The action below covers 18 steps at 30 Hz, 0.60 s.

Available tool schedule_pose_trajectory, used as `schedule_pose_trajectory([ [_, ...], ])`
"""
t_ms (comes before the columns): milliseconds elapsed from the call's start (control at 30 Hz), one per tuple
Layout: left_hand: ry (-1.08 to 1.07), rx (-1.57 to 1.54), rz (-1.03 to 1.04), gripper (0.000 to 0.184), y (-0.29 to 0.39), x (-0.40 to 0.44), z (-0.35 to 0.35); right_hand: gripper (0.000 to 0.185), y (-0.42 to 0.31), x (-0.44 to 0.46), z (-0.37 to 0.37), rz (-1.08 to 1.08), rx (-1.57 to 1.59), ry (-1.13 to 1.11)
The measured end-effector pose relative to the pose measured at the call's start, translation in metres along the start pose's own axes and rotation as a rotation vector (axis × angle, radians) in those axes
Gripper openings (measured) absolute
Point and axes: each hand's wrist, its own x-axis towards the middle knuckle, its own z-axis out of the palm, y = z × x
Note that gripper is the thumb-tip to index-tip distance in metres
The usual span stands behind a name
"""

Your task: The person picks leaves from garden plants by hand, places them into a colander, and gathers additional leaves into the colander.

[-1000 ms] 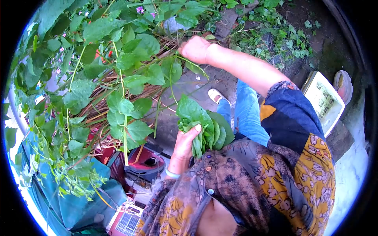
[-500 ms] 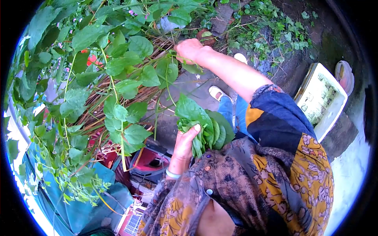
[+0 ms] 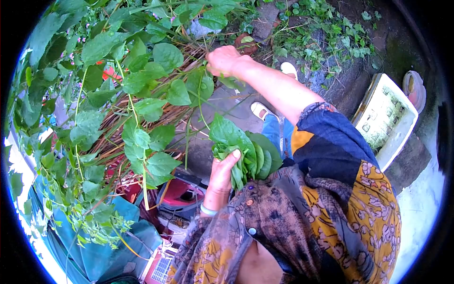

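Observation:
A stack of broad green leaves [image 3: 250, 154] is clasped in my left hand [image 3: 221, 173], its thumb laid over the leaves in front of my chest. My right arm reaches out to the climbing vine, where my right hand [image 3: 223, 61] is closed among stems at the edge of the foliage. Whatever its fingers grip is hidden. Leafy vines [image 3: 151, 109] hang to the left of both hands, over a bundle of dry brown stalks [image 3: 127, 113].
A white tray [image 3: 385, 118] lies at the right beside a pale shoe-like object [image 3: 414, 92]. Two light shoes [image 3: 259, 110] stand on the dark ground. Low weeds [image 3: 326, 40] grow at the top. A teal cover [image 3: 99, 241] and a red-and-black object [image 3: 179, 196] are lower left.
The view has shifted slightly, and a second shoe has come into sight below my right forearm. My right hand has moved slightly left and stays closed at the stems. My left hand keeps the leaves.

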Motion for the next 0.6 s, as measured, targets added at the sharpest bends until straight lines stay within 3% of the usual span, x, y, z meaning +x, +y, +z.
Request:
schedule_pose_trajectory([
  [200,0.018,0.008,-0.012,0.046,-0.003,0.001,-0.004,0.033,0.008,0.005,0.018,0.083,0.196,0.199],
  [333,0.011,0.005,0.009,0.050,-0.005,0.000,-0.004,0.029,0.023,0.006,0.028,0.145,0.553,0.455],
  [467,0.050,0.020,0.042,0.049,-0.005,-0.001,-0.001,0.044,0.062,-0.005,0.037,0.279,0.599,0.229],
  [600,0.100,0.030,0.026,0.049,-0.005,0.000,-0.002,0.035,0.065,-0.001,0.060,0.183,0.709,0.155],
])
